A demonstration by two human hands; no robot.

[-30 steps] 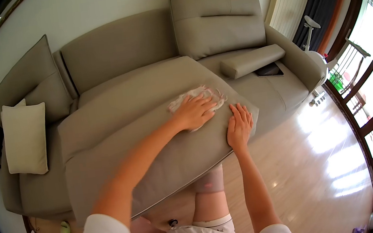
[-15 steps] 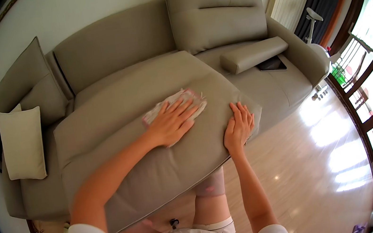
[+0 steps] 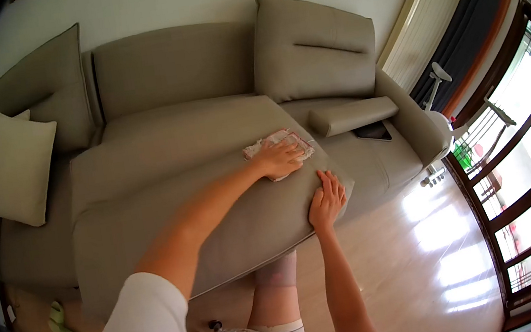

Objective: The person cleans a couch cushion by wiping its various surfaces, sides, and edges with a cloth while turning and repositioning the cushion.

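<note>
My left hand (image 3: 280, 157) presses a pale cleaning cloth (image 3: 299, 139) with pinkish edging onto a large taupe sofa cushion (image 3: 163, 160). Its fingers are bent over the cloth, which bunches out around them. The cushion lies across the sofa seat, and its near edge juts out above my legs. Close to the cushion's right front corner, my right hand (image 3: 327, 199) rests on the surface with fingers extended and no object in it. The underside of that palm is hidden.
A back cushion (image 3: 317, 47) leans at the sofa's right, with a bolster (image 3: 353, 115) and a dark flat device (image 3: 375, 131) below it. A cream pillow (image 3: 23, 169) stands at left. Green slippers (image 3: 62, 325) lie on the floor. Glass doors (image 3: 522, 157) are at right.
My left hand has slid the cloth rightward across the cushion, closer to my right hand, and its fingers are more bent. My right hand stays by the corner. The camera view has shifted.
</note>
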